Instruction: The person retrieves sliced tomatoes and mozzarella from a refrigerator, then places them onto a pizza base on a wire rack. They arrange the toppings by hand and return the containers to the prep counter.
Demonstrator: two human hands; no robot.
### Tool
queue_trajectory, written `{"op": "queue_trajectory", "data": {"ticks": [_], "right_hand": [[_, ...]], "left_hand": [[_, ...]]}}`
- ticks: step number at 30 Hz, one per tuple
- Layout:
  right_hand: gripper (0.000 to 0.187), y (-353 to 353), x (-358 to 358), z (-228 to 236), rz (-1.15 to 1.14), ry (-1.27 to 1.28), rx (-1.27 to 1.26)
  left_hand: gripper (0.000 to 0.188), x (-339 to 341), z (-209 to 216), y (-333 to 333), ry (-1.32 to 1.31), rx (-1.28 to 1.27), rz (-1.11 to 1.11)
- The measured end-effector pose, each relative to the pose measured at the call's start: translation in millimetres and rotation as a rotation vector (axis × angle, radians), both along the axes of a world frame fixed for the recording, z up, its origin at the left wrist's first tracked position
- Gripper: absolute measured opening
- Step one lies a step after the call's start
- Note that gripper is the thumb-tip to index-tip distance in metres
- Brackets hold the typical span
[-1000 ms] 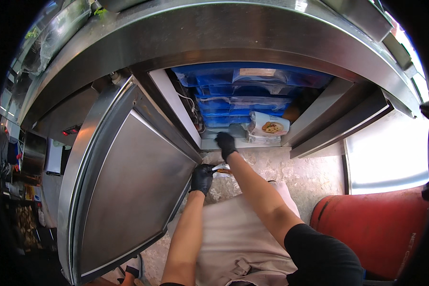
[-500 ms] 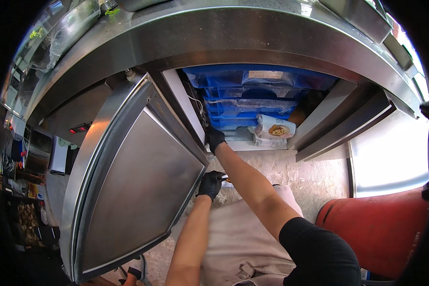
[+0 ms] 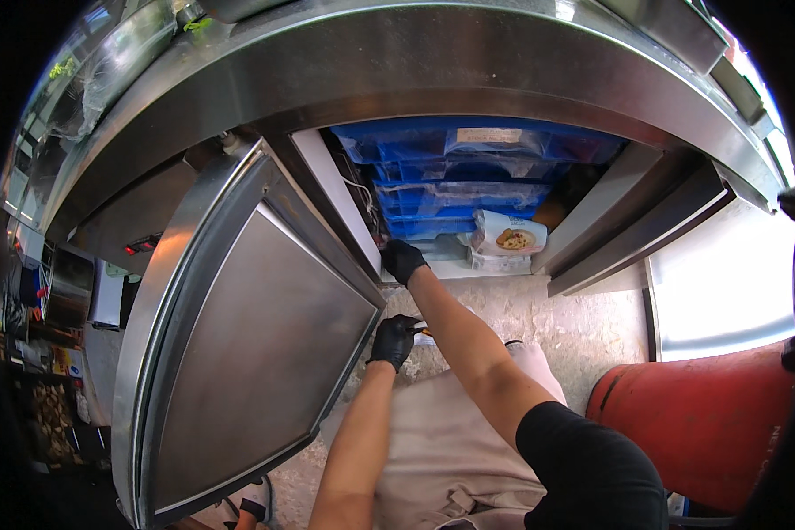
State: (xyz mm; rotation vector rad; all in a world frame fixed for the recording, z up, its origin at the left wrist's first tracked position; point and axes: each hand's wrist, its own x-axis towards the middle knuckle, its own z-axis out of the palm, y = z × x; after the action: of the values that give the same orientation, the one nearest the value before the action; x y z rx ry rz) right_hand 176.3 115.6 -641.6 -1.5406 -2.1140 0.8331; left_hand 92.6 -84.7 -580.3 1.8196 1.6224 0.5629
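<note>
My right hand (image 3: 404, 262), in a black glove, reaches into the lower left corner of an open undercounter fridge. Its fingers look curled by the white door frame (image 3: 336, 199); what they grip, if anything, is hidden. My left hand (image 3: 393, 342), also gloved in black, is closed around a small thin dark thing with an orange part (image 3: 426, 331), too small to name. It is beside the free edge of the steel fridge door (image 3: 265, 362), which stands swung out to the left. Stacked blue crates (image 3: 459, 199) fill the fridge, and a white food pack (image 3: 509, 233) lies before them.
A steel counter (image 3: 433, 53) runs above the fridge. To the right stand another open steel door (image 3: 654, 225) and a red gas cylinder (image 3: 698, 428). Part of another person (image 3: 252, 512) shows at the bottom left, below the door.
My right hand has drawn slightly back to the right in the corner, and more of it shows. My left hand has shifted a little and turned around the small thing. The view has tilted slightly.
</note>
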Motion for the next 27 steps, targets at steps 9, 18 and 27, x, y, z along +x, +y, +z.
{"op": "queue_trajectory", "data": {"ticks": [9,18,27], "right_hand": [[0.044,10,-17,-4,-0.248,-0.061,-0.207],[0.068,-19,-27,20,-0.682,0.993,-0.767],[0.042,21,-42,2,-0.434,0.779,-0.678]], "left_hand": [[0.021,-8,3,-5,-0.037,-0.019,0.064],[0.019,-1,9,1,0.060,0.028,0.015],[0.018,6,-2,7,-0.014,-0.069,0.023]]}}
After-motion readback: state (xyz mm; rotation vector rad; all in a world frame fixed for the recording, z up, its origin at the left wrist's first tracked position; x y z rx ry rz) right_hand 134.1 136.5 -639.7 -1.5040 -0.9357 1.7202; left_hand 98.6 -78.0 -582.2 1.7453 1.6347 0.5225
